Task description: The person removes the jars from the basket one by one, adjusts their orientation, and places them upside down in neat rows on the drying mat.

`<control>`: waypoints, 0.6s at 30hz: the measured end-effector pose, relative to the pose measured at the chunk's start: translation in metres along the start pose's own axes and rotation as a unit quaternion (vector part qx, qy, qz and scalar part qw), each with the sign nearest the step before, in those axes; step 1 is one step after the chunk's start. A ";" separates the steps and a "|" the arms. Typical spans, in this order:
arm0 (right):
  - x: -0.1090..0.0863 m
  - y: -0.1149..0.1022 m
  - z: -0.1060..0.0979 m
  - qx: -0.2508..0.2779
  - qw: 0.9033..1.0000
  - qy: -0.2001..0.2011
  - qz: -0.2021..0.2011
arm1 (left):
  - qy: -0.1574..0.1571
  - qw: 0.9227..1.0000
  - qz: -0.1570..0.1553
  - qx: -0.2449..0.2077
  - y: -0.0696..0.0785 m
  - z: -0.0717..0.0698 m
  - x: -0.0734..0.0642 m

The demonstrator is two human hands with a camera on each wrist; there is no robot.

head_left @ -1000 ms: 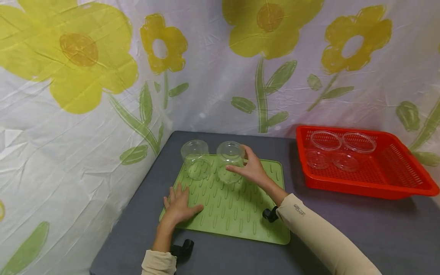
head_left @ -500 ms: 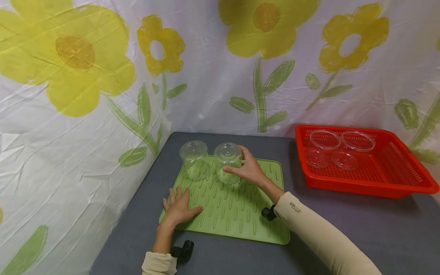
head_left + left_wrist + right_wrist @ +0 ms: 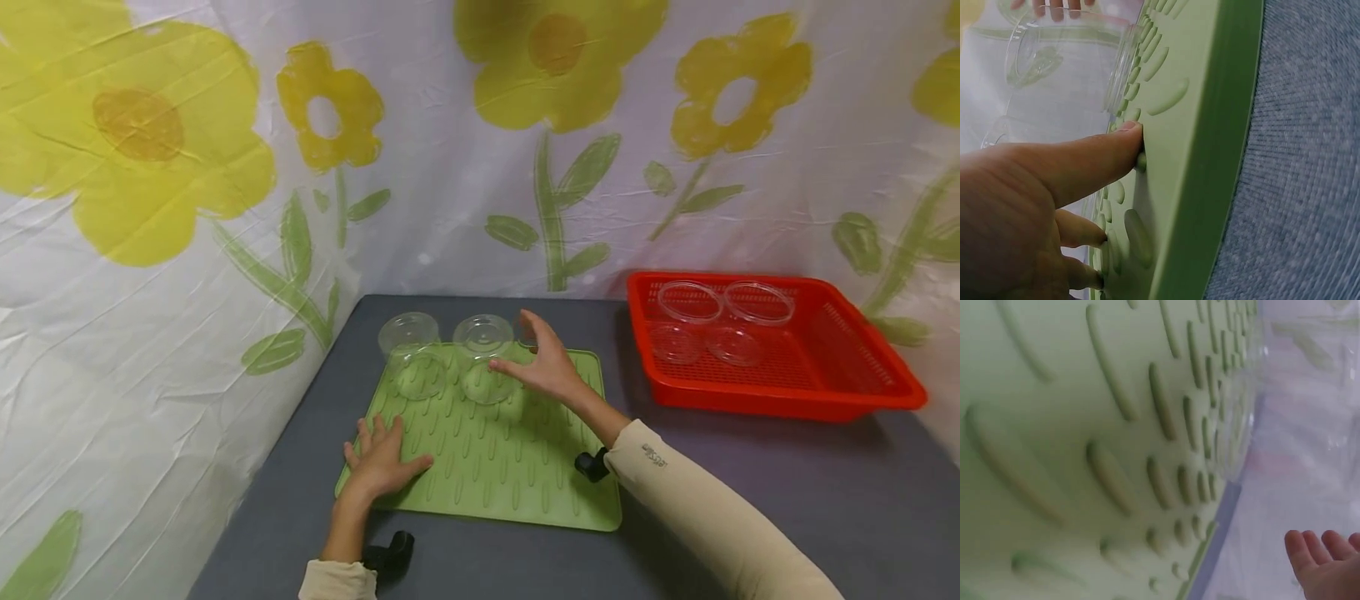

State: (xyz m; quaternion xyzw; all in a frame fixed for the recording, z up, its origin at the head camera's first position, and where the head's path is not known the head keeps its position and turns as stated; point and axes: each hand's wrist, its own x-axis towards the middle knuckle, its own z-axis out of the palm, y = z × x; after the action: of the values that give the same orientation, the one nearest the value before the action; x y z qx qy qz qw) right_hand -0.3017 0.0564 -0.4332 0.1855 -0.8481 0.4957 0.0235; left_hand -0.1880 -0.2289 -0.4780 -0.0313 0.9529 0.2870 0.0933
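Note:
Two clear plastic containers (image 3: 411, 358) (image 3: 483, 358) stand side by side at the back of a green ridged mat (image 3: 495, 467). In the left wrist view, the wider end of the nearer container (image 3: 1066, 62) meets the mat. My right hand (image 3: 551, 367) is at the right side of the right container, thumb and fingers spread wide, with a gap between its fingertips and the wall. The right wrist view shows these fingers (image 3: 1313, 550) extended, away from the clear wall. My left hand (image 3: 378, 462) rests spread on the mat's left edge, fingertips touching the ridges.
A red perforated basket (image 3: 765, 404) stands at the back right of the grey table (image 3: 750, 492), with two more clear plastic containers (image 3: 690, 321) (image 3: 750, 325) inside its left part. A flower-printed cloth (image 3: 435, 167) hangs behind and to the left of the table.
My right hand's fingers have spread and come away from the right container. Both containers stay in place on the mat. My left hand keeps its place while the head view shifts slightly right.

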 end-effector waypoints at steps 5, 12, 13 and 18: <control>-0.004 0.004 -0.025 0.010 0.994 0.090 -0.066 | -0.002 1.000 0.002 0.002 0.000 0.000 0.001; -0.007 0.012 -0.070 0.010 0.975 0.186 -0.120 | -0.009 1.000 0.002 0.003 -0.002 0.000 0.003; -0.008 0.014 -0.076 0.009 0.974 0.192 -0.118 | -0.010 1.000 0.002 0.002 -0.002 0.000 0.003; -0.010 0.020 -0.107 -0.010 0.969 0.226 -0.096 | -0.018 1.000 0.005 -0.001 0.000 0.000 0.003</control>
State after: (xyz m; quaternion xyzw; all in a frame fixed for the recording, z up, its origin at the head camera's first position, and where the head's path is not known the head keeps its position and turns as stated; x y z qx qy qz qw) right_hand -0.3144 0.1594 -0.3982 0.1488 -0.8041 0.5118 0.2632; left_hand -0.1909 -0.2290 -0.4788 -0.0214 0.9509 0.2889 0.1089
